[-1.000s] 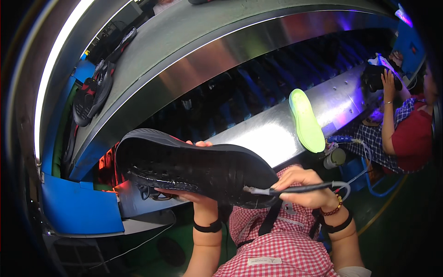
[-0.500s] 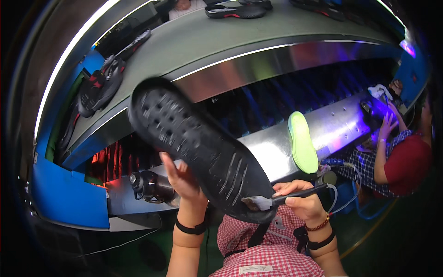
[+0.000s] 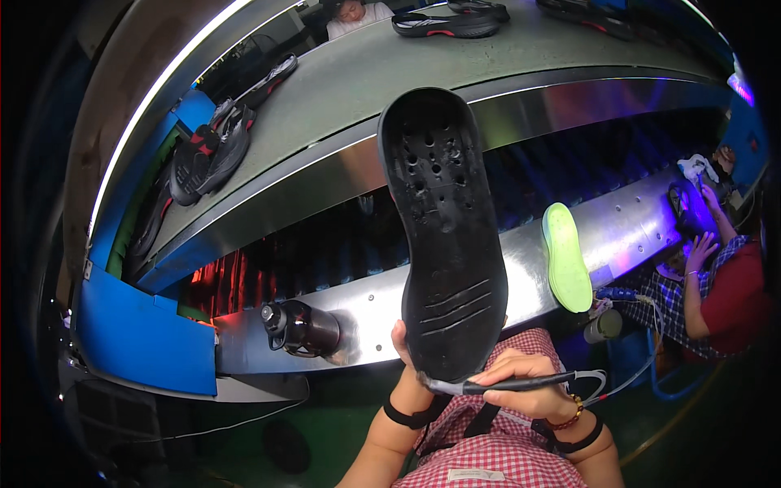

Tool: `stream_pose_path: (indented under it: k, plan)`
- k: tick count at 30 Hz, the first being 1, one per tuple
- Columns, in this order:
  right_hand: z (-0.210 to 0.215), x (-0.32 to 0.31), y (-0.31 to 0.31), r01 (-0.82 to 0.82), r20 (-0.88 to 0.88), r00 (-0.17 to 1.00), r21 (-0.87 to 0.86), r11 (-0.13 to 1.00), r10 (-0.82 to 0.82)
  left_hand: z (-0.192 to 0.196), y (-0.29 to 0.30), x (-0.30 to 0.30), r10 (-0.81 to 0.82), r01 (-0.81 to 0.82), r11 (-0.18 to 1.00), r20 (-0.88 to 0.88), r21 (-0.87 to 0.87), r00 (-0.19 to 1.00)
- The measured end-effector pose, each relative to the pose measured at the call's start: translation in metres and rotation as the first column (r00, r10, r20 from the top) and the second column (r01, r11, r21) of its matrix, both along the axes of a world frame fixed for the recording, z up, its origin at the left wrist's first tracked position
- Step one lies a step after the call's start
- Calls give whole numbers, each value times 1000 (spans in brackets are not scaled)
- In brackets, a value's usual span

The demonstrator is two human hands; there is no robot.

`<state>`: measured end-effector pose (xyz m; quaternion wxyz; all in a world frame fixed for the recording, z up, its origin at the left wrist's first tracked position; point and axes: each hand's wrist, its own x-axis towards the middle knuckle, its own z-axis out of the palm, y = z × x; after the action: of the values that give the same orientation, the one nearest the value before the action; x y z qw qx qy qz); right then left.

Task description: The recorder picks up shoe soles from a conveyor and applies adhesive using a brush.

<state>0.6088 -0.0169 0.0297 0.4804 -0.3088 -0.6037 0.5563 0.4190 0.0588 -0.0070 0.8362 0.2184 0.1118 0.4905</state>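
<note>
A black shoe sole (image 3: pixel 449 260) stands nearly upright before me, its hollow inner side facing me, with round holes at the far end and slanted grooves at the near end. My left hand (image 3: pixel 404 354) is closed on its near left edge; most of those fingers are hidden behind the sole. Pinched in my right hand (image 3: pixel 525 382) is a brush (image 3: pixel 508 383) with a dark handle and a thin tube at its rear. Its bristles lie against the sole's near end.
A lime-green insole-shaped piece (image 3: pixel 567 259) and a dark bottle (image 3: pixel 303 328) rest on the metal ledge (image 3: pixel 366 325). Shoes (image 3: pixel 210 159) sit at the left of the grey conveyor belt (image 3: pixel 342 89), and more (image 3: pixel 447 26) at its far side. A co-worker (image 3: pixel 724 293) handles a dark shoe at right.
The sole has swung from leaning left to nearly upright and moved right. The brush has shifted from the sole's inner surface to the rim of its near end.
</note>
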Motion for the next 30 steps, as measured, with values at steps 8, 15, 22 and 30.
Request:
stream_pose_path:
  k: [8,15,22,30]
  plan:
    - [22,12,23,-138,114,985,81,987,128,11,17,-4,-39,37,998,59,41,997]
    - [20,33,32,-230,77,972,109,967,222,28,10,-12,-314,293,939,-103,-180,944]
    - [17,37,26,-380,146,920,112,918,363,42,10,-9,-481,410,865,-246,-288,842]
    - [33,43,14,-441,411,829,62,895,380,57,12,-8,-593,457,795,-354,-399,723]
